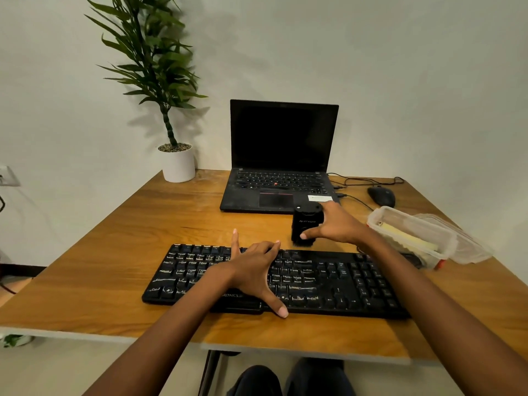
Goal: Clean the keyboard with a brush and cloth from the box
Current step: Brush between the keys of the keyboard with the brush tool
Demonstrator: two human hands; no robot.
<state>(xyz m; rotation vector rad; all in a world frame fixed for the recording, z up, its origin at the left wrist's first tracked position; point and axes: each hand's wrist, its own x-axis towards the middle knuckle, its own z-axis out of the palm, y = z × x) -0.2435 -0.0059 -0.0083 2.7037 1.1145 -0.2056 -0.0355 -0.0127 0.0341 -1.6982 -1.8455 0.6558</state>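
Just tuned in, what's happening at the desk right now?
A person is partway into cleaning the black keyboard. The left hand lies spread flat on its keys. The right hand grips a black brush, upright just behind the keyboard. The clear box sits to the right with a yellowish cloth inside it, not yet taken out.

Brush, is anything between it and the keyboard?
Nothing visible. The right hand grips the brush just behind the far edge of the keyboard. Only the left hand, spread on the middle keys, covers part of it.
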